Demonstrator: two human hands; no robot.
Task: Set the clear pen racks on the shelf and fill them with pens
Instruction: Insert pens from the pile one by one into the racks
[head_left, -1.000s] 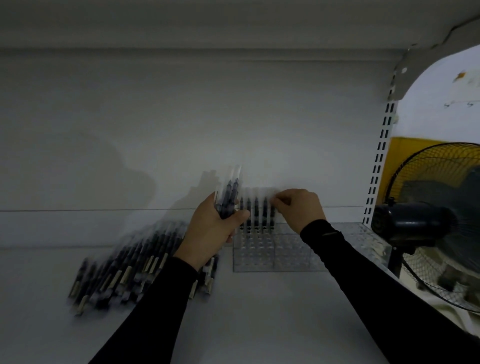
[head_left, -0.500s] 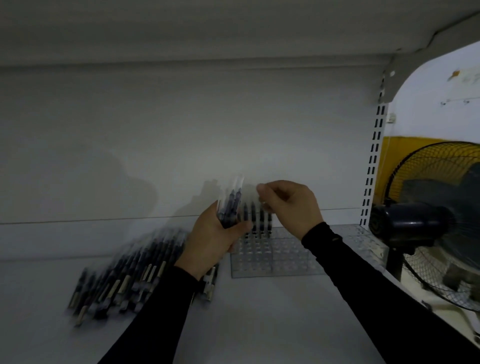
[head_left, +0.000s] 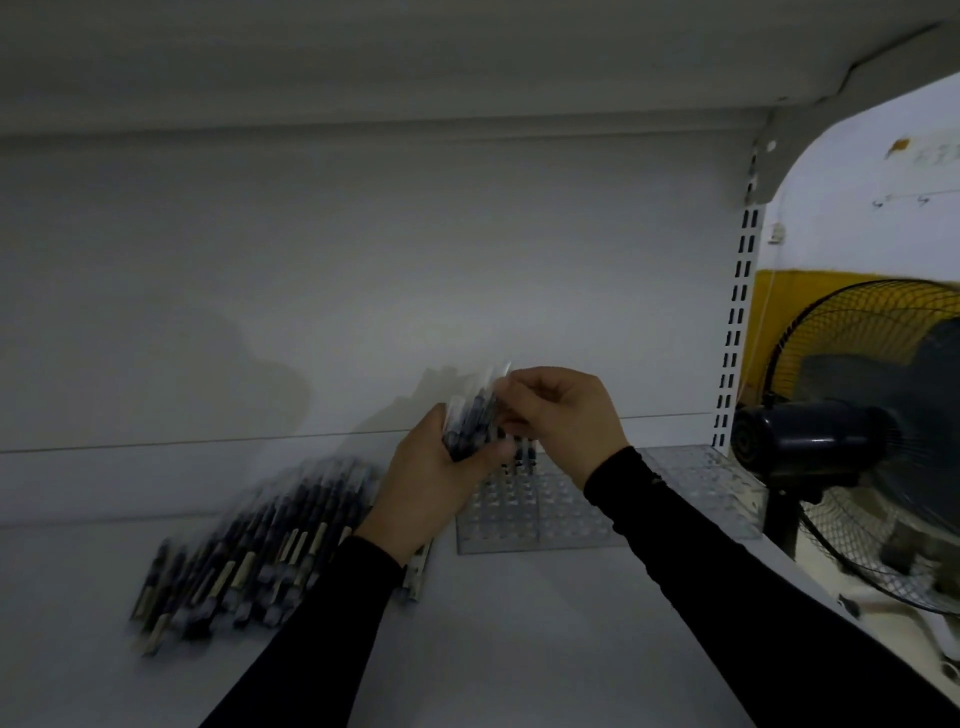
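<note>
The pen rack (head_left: 540, 512), a clear tray of small holes, lies flat on the shelf (head_left: 519, 639) against the back wall, with a second rack (head_left: 701, 483) just beside it on the side nearer the fan (head_left: 872, 447). Only a few pens (head_left: 522, 456) stand in its back row, so the filling looks barely begun. The left hand (head_left: 431, 483) grips a bundle of pens (head_left: 470, 421) upright just above the rack's back left corner, and the right hand (head_left: 563, 415) meets the top of that bundle, its fingertips apparently pinching one pen, though blur hides the detail. The step in hand seems to be drawing a single pen free; next it would need lowering, tip down, into an empty hole beside those standing. A loose heap of pens (head_left: 249, 551) waits on the shelf, on the rack's far side from the fan.
</note>
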